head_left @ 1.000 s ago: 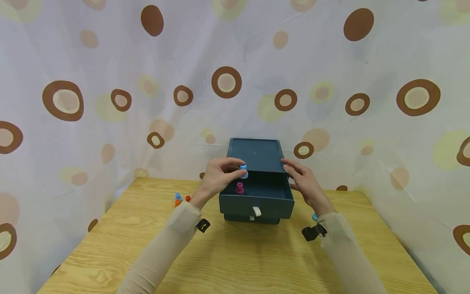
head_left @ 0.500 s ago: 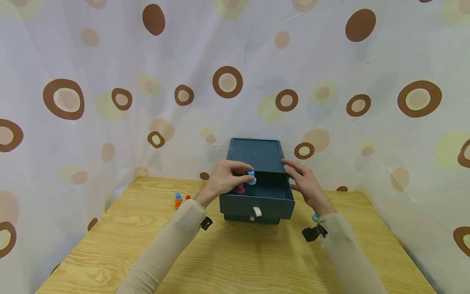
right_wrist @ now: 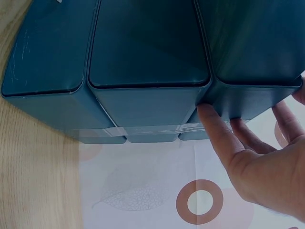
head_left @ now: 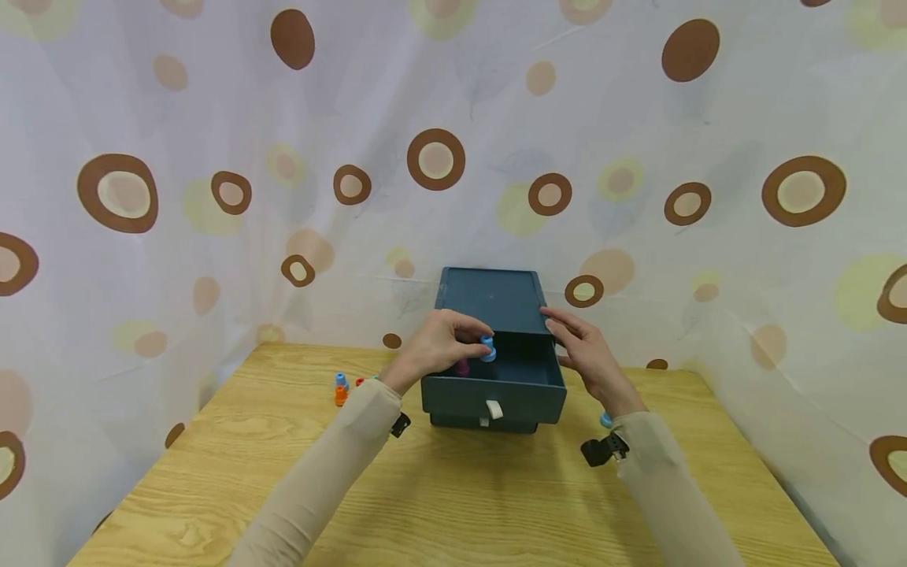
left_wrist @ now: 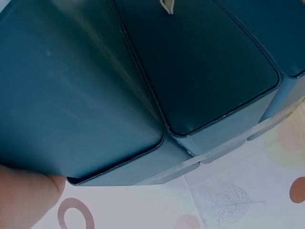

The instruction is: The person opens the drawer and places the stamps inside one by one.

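My left hand (head_left: 438, 344) pinches a small light-blue stepped plastic peg (head_left: 488, 349) over the pulled-out top drawer (head_left: 457, 398) of a dark blue drawer cabinet (head_left: 489, 301). A magenta peg (head_left: 462, 367) stands inside that drawer, partly covered by the left hand. At the cabinet's right side is my right hand (head_left: 590, 361), fingers fairly straight and touching the side wall and top edge. In the right wrist view its fingers (right_wrist: 219, 133) lie against the cabinet's side. Only a thumb (left_wrist: 28, 198) of the left hand shows in the left wrist view; the peg is out of sight there.
On the wooden table (head_left: 234, 457), left of the cabinet, stand a few pegs: blue (head_left: 341, 379), orange (head_left: 341, 395) and red (head_left: 360, 382). Another blue piece (head_left: 605, 420) sits by the right wrist. A patterned curtain (head_left: 354, 260) hangs behind.
My left hand has carried the blue peg to the right and lower, over the drawer, now partly hiding the magenta peg. The right hand keeps its place at the cabinet side.
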`<state>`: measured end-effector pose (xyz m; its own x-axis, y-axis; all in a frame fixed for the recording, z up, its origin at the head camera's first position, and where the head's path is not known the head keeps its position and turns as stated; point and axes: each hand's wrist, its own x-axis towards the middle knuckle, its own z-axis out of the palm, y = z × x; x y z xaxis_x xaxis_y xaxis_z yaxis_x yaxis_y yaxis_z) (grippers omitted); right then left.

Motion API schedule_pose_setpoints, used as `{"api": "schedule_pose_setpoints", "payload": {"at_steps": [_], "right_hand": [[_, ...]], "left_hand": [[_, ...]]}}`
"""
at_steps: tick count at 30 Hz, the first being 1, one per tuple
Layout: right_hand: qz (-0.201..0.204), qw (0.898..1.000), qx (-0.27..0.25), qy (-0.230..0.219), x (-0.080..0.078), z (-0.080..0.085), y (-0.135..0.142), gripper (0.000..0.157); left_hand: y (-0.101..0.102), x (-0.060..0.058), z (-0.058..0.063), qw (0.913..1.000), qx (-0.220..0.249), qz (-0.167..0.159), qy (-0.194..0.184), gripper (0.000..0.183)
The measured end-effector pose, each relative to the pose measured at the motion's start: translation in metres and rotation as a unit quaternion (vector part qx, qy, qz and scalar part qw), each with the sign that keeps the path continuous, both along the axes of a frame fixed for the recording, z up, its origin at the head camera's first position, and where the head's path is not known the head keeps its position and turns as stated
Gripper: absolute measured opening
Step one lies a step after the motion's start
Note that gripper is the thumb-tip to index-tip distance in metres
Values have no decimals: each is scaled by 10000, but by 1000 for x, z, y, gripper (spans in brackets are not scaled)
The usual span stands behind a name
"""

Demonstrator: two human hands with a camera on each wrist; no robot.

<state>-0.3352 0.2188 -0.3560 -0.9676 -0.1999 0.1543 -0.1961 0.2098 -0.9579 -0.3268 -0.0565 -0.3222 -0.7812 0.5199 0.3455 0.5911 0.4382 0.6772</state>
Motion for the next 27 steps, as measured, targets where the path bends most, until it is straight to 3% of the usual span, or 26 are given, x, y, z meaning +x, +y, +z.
{"api": "schedule_pose_setpoints", "payload": {"at_steps": [14, 27], "right_hand": [[7, 10000, -12, -15, 0, 1, -1, 57], [-29, 10000, -30, -59, 1, 2, -2, 57]], "left_hand": [[1, -3, -1, 9989, -450, 45, 108, 26], [1, -2, -1, 9983, -567, 94, 68, 29]]}}
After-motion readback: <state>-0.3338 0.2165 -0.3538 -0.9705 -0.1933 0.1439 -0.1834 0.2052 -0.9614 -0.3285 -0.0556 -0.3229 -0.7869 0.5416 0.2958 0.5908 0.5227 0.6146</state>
